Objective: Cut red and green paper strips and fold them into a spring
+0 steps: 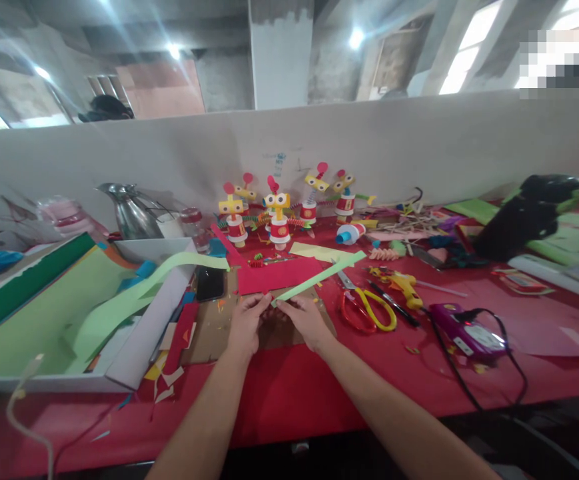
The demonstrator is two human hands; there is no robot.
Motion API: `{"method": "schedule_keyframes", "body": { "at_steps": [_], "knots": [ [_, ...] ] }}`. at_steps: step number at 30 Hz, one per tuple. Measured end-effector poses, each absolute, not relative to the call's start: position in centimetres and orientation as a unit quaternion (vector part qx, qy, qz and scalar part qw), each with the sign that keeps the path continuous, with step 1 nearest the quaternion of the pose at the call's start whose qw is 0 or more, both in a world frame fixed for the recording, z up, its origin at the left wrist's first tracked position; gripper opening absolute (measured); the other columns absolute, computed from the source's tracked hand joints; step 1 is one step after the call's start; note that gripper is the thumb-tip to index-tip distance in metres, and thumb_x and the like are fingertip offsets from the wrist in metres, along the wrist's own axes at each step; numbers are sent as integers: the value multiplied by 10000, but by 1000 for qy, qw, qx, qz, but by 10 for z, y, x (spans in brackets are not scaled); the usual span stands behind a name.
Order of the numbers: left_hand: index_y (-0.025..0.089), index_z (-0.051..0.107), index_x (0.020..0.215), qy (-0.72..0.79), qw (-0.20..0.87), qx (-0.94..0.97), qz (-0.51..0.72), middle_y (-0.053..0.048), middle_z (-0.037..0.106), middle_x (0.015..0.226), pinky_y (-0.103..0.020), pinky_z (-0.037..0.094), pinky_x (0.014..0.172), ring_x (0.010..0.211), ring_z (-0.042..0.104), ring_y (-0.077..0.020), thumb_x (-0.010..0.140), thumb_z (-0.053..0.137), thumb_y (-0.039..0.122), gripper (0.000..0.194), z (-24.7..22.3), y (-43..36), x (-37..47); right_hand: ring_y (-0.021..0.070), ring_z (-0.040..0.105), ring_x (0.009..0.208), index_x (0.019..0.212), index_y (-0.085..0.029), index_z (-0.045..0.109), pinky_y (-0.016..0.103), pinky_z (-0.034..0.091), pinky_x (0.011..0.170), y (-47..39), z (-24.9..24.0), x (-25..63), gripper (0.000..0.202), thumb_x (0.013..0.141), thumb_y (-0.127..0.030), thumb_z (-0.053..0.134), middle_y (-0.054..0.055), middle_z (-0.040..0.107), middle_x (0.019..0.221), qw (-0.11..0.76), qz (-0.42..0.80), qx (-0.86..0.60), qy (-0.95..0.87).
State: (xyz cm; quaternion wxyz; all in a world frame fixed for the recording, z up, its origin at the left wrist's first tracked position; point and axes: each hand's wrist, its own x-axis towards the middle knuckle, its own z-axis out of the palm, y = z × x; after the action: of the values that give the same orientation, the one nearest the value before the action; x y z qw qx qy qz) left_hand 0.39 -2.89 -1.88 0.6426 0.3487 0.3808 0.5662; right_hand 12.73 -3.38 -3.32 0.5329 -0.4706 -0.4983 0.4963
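My left hand (246, 321) and my right hand (308, 320) meet over a brown cardboard sheet (204, 338), fingers pinched close together. A light green paper strip (324, 277) runs from my right fingertips up and to the right, its near end between the two hands. A small bit of red shows at my left fingertips; what exactly that hand grips is partly hidden. Just beyond lies a red paper sheet (274, 275). Right of my hands are scissors (369, 308) with red and yellow handles, a black pen (394, 303) and a yellow glue gun (405, 288).
Several paper-cup robot figures (280, 230) stand by the partition. A white box (134, 340) of coloured paper sits left, near a phone (210, 283) and a steel jug (134, 213). A purple device (466, 333) with a black cable is at right, below a black bag (519, 217).
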Motion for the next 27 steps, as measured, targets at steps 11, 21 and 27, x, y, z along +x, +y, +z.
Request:
{"method": "schedule_keyframes", "body": {
  "at_steps": [11, 21, 27],
  "knots": [
    [138, 679, 661, 404, 665, 326, 537, -5, 636, 645, -204, 452, 603, 596, 563, -85, 494, 837, 318, 293, -15, -29, 1, 117, 499, 556, 657, -163, 627, 252, 375, 551, -40, -22, 130, 226, 658, -380, 689, -23, 585, 574, 559, 540, -445, -445],
    [125, 650, 574, 398, 665, 325, 542, 5, 594, 571, -203, 446, 576, 565, 560, -89, 429, 857, 250, 282, -16, -28, -1, 138, 525, 585, 669, -187, 622, 262, 374, 551, -42, -19, 134, 298, 771, -463, 577, 13, 616, 630, 551, 591, -399, -433],
    [123, 641, 549, 413, 654, 325, 545, 8, 580, 541, -212, 432, 563, 537, 534, -83, 403, 859, 272, 302, -18, -29, 2, 132, 515, 609, 673, -188, 624, 254, 374, 566, -42, -20, 133, 211, 702, -395, 650, -16, 604, 633, 541, 471, -446, -535]
  ]
}}
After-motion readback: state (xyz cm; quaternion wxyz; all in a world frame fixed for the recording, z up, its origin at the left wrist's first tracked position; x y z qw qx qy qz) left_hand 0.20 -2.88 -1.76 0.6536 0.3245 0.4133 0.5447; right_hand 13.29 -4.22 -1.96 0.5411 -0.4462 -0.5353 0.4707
